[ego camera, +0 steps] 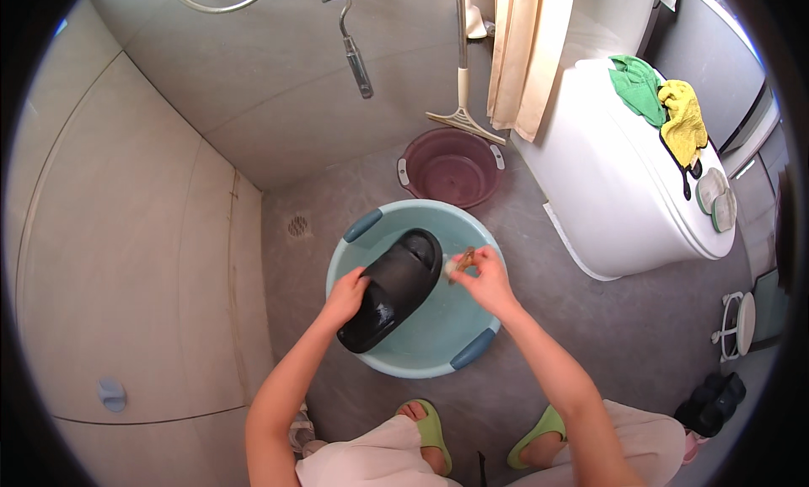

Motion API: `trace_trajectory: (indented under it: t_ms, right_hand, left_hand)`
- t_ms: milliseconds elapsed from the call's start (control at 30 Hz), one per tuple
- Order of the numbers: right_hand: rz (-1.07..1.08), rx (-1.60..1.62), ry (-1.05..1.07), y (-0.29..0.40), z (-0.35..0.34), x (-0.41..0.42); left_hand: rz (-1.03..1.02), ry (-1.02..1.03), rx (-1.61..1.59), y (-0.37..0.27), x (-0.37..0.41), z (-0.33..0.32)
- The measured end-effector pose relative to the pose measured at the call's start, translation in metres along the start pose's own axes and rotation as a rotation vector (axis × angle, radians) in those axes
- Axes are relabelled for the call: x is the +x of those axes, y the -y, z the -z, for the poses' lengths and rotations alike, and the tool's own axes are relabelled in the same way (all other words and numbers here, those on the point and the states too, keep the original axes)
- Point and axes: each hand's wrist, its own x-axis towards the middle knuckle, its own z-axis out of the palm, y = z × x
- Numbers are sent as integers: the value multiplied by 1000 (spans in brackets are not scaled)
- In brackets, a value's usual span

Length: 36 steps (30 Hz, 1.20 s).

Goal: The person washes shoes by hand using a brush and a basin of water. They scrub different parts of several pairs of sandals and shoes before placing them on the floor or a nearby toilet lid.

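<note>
My left hand (347,295) grips the side of a wet black slide slipper (404,275), which is held tilted over a light blue plastic basin (404,368) with water in it. To the right of the slipper's toe end, my right hand (490,278) pinches a small brown brush (466,259) with pale bristles, partly hidden by the fingers. The brush is close to the slipper's edge; whether they touch I cannot tell.
Behind the blue basin stands a purple basin (452,177), with a squeegee (464,117) over its rim area. A white bathtub (607,171) at the right carries green (637,89) and yellow cloths (682,123). A floor drain (298,226) lies left. My feet wear green slides (433,430).
</note>
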Motion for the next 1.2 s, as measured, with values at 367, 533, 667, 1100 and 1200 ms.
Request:
trace_trajectory:
  t_ms: [367, 533, 667, 1100, 1200]
  right_hand:
    - [-176, 527, 287, 5, 36, -5]
    - [-389, 333, 554, -1, 21, 2]
    - [-65, -201, 447, -10, -31, -2]
    - [-8, -600, 523, -54, -81, -5]
    - [-65, -443, 433, -52, -75, 10]
  left_hand:
    - [139, 133, 171, 31, 31, -81]
    - [197, 224, -78, 46, 18, -99]
    - [178, 95, -94, 116, 25, -123]
    - [462, 207, 388, 135, 40, -146]
    - [435, 167, 363, 134, 39, -145]
